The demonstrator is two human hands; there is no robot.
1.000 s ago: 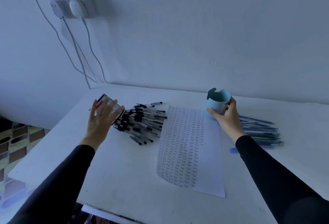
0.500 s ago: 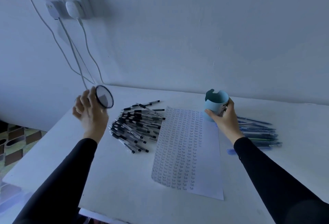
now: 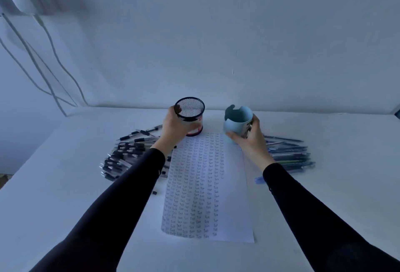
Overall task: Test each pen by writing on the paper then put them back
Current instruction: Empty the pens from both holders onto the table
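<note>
At the far end of the paper (image 3: 231, 185), my left hand (image 3: 173, 128) is wrapped round the black mesh pen cup (image 3: 190, 109), which tips its mouth toward me. My right hand (image 3: 249, 139) grips the light blue pen cup (image 3: 237, 123) just beside it. The black pens (image 3: 127, 155) lie heaped on the table (image 3: 65, 185) left of the sheet, the blue pens (image 3: 290, 155) to its right.

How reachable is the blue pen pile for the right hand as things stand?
Probably yes, once freed: the right hand grips the blue cup, so it must let go first. The blue pen pile lies right beside it, nothing between.
</note>
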